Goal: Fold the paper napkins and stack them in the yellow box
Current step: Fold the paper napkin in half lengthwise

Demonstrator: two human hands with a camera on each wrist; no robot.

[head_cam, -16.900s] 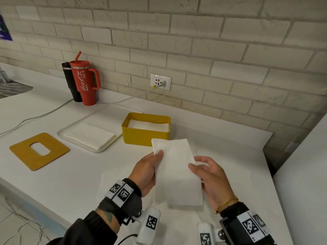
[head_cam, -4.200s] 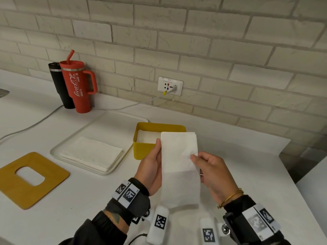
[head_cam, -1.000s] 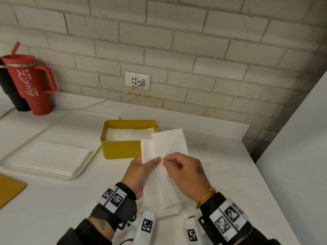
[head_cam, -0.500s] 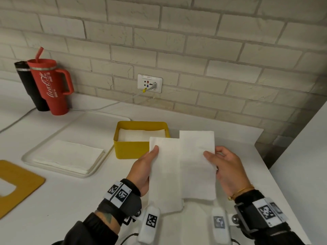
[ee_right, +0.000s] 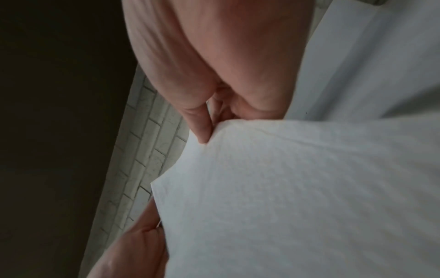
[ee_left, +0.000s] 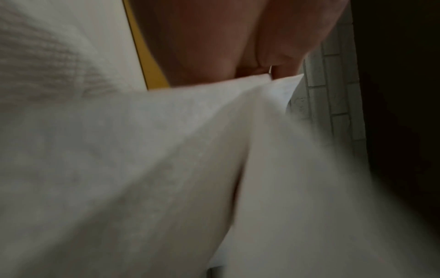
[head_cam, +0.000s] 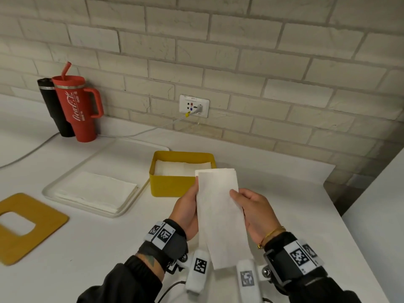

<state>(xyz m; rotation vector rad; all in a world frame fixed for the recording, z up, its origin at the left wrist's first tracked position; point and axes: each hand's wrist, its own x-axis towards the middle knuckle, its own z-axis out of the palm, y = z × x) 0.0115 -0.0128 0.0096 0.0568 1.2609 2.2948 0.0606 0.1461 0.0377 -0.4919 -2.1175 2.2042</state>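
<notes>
One paper napkin [head_cam: 220, 215] is up in the air between two hands, held over the white worktop [head_cam: 295, 204] and just in front of the yellow box [head_cam: 170, 184]. It is now a long, thin strip. The left hand [head_cam: 185, 213] pinches its left edge, with the thumb on the front. The right hand [head_cam: 253, 213] pinches its right edge, and in the right wrist view the fingers [ee_right: 200, 124] curl round the paper.

It looks like the fold is partly done. The strip looks longer than the box is wide, so I think it needs one more fold, end to end. For that, one hand should bring the low end up to the top end, and the edges should line up before the paper is pressed flat. Then it can go into the box, on top of the napkins in the box [head_cam: 181, 168].

Now the count. One yellow box, with a white pile inside; I cannot tell how many are in it. One tray [head_cam: 65, 182] to the left, with one pile of flat napkins [head_cam: 96, 191] on it. One yellow board with a hole [head_cam: 26, 228] near the left edge. Two cups by the wall, a red cup [head_cam: 76, 110] and a black cup [head_cam: 52, 106]. One wall plug [head_cam: 194, 106] with a cord.
</notes>
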